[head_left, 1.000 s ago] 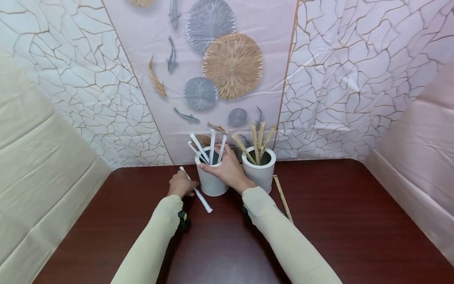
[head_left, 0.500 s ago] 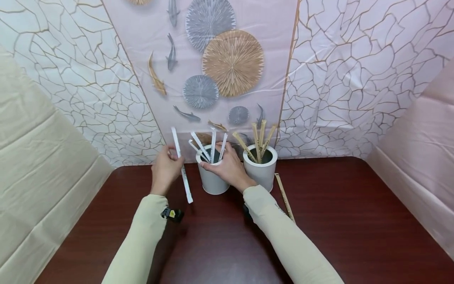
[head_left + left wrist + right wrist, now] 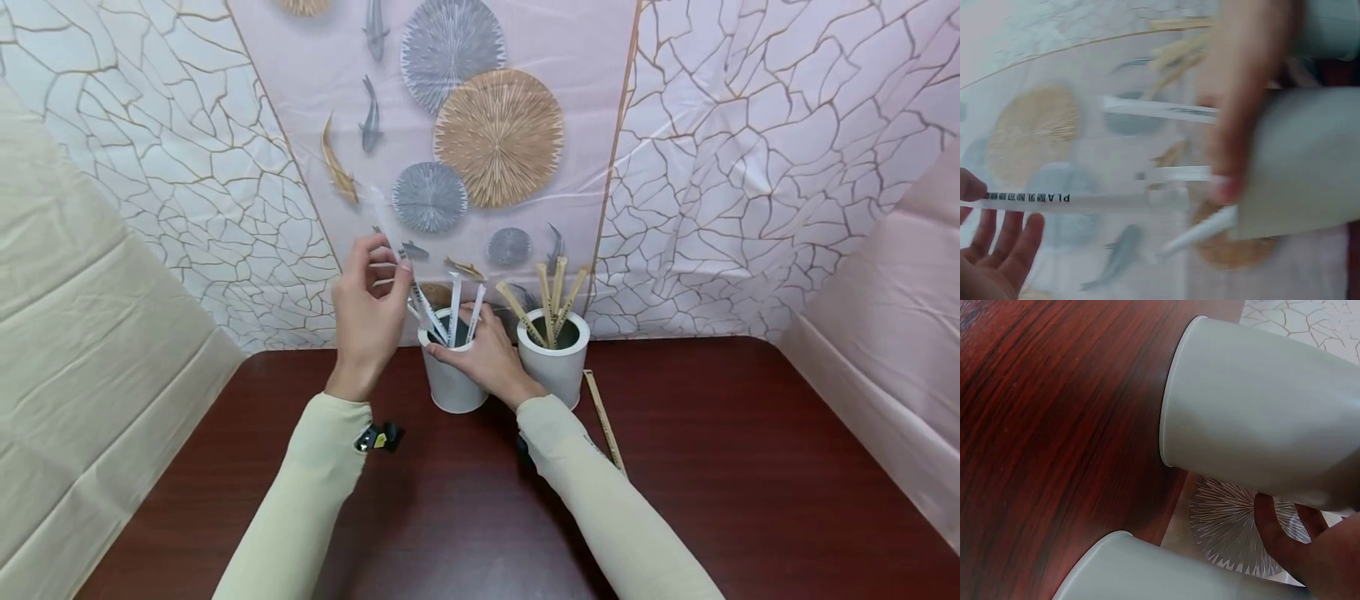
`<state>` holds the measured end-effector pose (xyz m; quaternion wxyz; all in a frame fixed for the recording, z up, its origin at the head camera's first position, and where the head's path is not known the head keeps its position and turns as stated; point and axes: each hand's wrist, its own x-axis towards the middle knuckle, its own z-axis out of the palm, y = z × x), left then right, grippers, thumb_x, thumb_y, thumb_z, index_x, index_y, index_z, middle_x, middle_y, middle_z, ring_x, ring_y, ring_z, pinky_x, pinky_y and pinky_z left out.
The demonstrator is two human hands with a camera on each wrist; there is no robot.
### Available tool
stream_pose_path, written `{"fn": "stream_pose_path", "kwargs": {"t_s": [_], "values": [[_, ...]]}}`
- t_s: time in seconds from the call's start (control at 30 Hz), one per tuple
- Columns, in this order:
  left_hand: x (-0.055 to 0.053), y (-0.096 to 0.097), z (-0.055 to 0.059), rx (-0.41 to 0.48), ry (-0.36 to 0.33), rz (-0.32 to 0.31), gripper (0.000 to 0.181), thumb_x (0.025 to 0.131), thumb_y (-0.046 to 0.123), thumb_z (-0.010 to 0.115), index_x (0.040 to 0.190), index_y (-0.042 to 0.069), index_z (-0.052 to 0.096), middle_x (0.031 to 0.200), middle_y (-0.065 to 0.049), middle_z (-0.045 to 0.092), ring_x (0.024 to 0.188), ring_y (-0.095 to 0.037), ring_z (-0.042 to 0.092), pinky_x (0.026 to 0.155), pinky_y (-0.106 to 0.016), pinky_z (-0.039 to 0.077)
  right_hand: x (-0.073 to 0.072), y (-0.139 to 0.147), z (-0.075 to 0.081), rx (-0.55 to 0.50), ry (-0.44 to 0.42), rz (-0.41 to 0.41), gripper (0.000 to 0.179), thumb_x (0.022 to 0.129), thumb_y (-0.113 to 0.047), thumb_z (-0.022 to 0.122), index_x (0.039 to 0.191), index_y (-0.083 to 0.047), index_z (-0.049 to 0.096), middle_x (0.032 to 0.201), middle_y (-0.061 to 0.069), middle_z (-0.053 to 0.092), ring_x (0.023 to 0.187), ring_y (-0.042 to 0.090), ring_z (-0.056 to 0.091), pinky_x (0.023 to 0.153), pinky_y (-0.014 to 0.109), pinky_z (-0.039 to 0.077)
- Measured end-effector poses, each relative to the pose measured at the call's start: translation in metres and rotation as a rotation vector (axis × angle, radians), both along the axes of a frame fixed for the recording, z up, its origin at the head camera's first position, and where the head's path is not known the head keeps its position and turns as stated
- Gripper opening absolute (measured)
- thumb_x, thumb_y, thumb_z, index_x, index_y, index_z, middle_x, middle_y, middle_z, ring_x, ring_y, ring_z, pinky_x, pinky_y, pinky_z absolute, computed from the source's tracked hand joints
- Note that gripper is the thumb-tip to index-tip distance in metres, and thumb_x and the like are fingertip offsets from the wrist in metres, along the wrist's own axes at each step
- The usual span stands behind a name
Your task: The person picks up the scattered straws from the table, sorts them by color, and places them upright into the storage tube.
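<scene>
My left hand (image 3: 367, 321) is raised left of the left container and pinches a white paper-wrapped straw (image 3: 1029, 200) with black print. In the left wrist view the straw lies level, its far end pointing toward the container's mouth. My right hand (image 3: 489, 360) grips the left grey-white container (image 3: 453, 387) at its rim, thumb in front, fingers round the back. Several white-wrapped straws (image 3: 455, 304) lean inside it. In the right wrist view the fingers (image 3: 1279, 540) lie along the side of that container (image 3: 1247, 406), which stands upright on the table.
Just right stands a matching container (image 3: 551, 377) with several tan-wrapped straws (image 3: 555, 300). A loose tan-wrapped straw (image 3: 604, 423) lies on the dark red wooden table (image 3: 465, 517) beside it. A patterned cloth (image 3: 697, 208) rises behind the table's far edge.
My left hand has picked the white straw up off the table, lifted it, and brought it up and right toward the left container. My right hand has kept its grip on the container.
</scene>
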<state>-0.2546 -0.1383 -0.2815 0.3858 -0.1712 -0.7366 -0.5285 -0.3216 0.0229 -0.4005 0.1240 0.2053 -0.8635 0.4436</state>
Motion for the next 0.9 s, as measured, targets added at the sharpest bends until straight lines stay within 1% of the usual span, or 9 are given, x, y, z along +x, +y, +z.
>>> {"fn": "stream_pose_path", "kwargs": {"t_s": [0.1, 0.2, 0.33, 0.4, 0.5, 0.6, 0.7, 0.8, 0.9], "values": [[-0.008, 0.004, -0.017, -0.069, -0.023, -0.021, 0.021, 0.099, 0.002, 0.068, 0.119, -0.001, 0.062, 0.101, -0.013, 0.069, 0.094, -0.025, 0.075, 0.083, -0.037, 0.063, 0.0, 0.0, 0.0, -0.006, 0.004, 0.007, 0.073, 0.086, -0.058, 0.082, 0.149, -0.025, 0.062, 0.147, 0.004, 0.048, 0.134, 0.029, 0.047, 0.112, 0.051, 0.042], [-0.015, 0.004, -0.035, -0.156, -0.094, -0.033, 0.019, 0.098, 0.002, 0.068, 0.117, 0.001, 0.064, 0.101, -0.016, 0.072, 0.094, -0.029, 0.076, 0.084, -0.044, 0.063, 0.0, -0.001, 0.001, 0.009, 0.016, 0.01, 0.073, 0.086, -0.055, 0.083, 0.149, -0.025, 0.062, 0.147, 0.005, 0.049, 0.132, 0.03, 0.048, 0.111, 0.05, 0.043], [-0.019, 0.002, -0.05, -0.273, -0.205, -0.036, 0.018, 0.1, 0.006, 0.07, 0.118, 0.004, 0.069, 0.102, -0.013, 0.076, 0.095, -0.026, 0.075, 0.084, -0.041, 0.062, 0.001, 0.001, 0.002, 0.019, 0.016, -0.003, 0.074, 0.086, -0.051, 0.084, 0.149, -0.021, 0.06, 0.148, 0.006, 0.05, 0.13, 0.03, 0.049, 0.109, 0.05, 0.043], [-0.019, -0.001, -0.054, -0.297, -0.224, -0.025, 0.017, 0.101, 0.011, 0.07, 0.117, 0.006, 0.073, 0.102, -0.01, 0.077, 0.094, -0.023, 0.074, 0.081, -0.038, 0.06, 0.002, 0.002, 0.002, 0.008, 0.006, -0.009, 0.073, 0.085, -0.051, 0.084, 0.147, -0.02, 0.061, 0.148, 0.005, 0.049, 0.128, 0.029, 0.05, 0.108, 0.049, 0.044], [-0.016, -0.006, -0.055, -0.243, -0.202, -0.008, 0.016, 0.102, 0.014, 0.07, 0.114, 0.005, 0.075, 0.1, -0.008, 0.077, 0.09, -0.02, 0.072, 0.077, -0.032, 0.057, 0.002, 0.004, 0.003, -0.031, -0.001, -0.015, 0.072, 0.083, -0.053, 0.085, 0.141, -0.016, 0.061, 0.146, 0.004, 0.05, 0.127, 0.029, 0.051, 0.107, 0.048, 0.045], [-0.015, -0.012, -0.058, -0.129, -0.166, 0.009, 0.016, 0.104, 0.016, 0.069, 0.11, 0.003, 0.076, 0.098, -0.011, 0.076, 0.085, -0.017, 0.069, 0.076, -0.026, 0.056, 0.001, 0.006, 0.003, -0.04, 0.012, -0.012, 0.07, 0.084, -0.053, 0.085, 0.14, -0.017, 0.064, 0.147, 0.003, 0.05, 0.131, 0.028, 0.049, 0.11, 0.048, 0.043], [-0.017, -0.017, -0.07, -0.006, -0.171, 0.022, 0.018, 0.104, 0.016, 0.068, 0.109, 0.001, 0.075, 0.097, -0.014, 0.074, 0.086, -0.015, 0.068, 0.079, -0.022, 0.054, 0.001, 0.007, 0.002, -0.055, 0.008, -0.006, 0.071, 0.084, -0.052, 0.085, 0.142, -0.016, 0.064, 0.148, 0.003, 0.049, 0.134, 0.028, 0.048, 0.112, 0.047, 0.042], [-0.022, -0.021, -0.089, 0.082, -0.239, 0.031, 0.019, 0.104, 0.015, 0.067, 0.112, 0.0, 0.075, 0.101, -0.017, 0.074, 0.091, -0.018, 0.069, 0.082, -0.02, 0.052, 0.002, 0.006, 0.001, -0.073, -0.016, 0.008, 0.077, 0.084, -0.052, 0.086, 0.146, -0.014, 0.061, 0.149, 0.004, 0.049, 0.133, 0.027, 0.048, 0.111, 0.046, 0.043], [-0.029, -0.024, -0.106, 0.097, -0.355, 0.005, 0.023, 0.105, 0.015, 0.065, 0.122, 0.001, 0.073, 0.115, -0.018, 0.075, 0.103, -0.023, 0.07, 0.085, -0.019, 0.051, 0.003, 0.004, 0.0, -0.086, -0.034, 0.014, 0.083, 0.083, -0.052, 0.087, 0.149, -0.012, 0.056, 0.148, 0.006, 0.05, 0.131, 0.026, 0.05, 0.109, 0.045, 0.045]]}}
